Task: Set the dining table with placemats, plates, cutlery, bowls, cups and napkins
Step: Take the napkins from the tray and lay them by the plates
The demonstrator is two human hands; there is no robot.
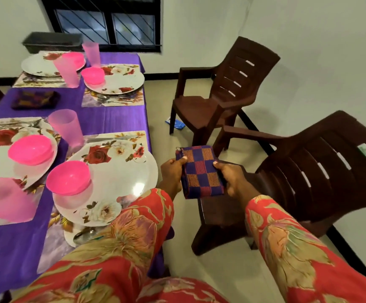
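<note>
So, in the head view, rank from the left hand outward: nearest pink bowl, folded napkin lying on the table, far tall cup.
1. Nearest pink bowl, on the near plate, left of the left hand.
2. Folded napkin, mid-table.
3. Far tall cup, at the window end.

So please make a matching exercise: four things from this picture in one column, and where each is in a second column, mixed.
Things:
1. checked napkin
2. folded dark napkin
3. nearest pink bowl
4. blue wrapper

Places:
A. on the floor by the far brown chair
B. on the nearest flowered plate
C. held in the left hand and right hand, off the table
D. flat on the purple tablecloth

Pairs: 1-C, 2-D, 3-B, 4-A
</note>
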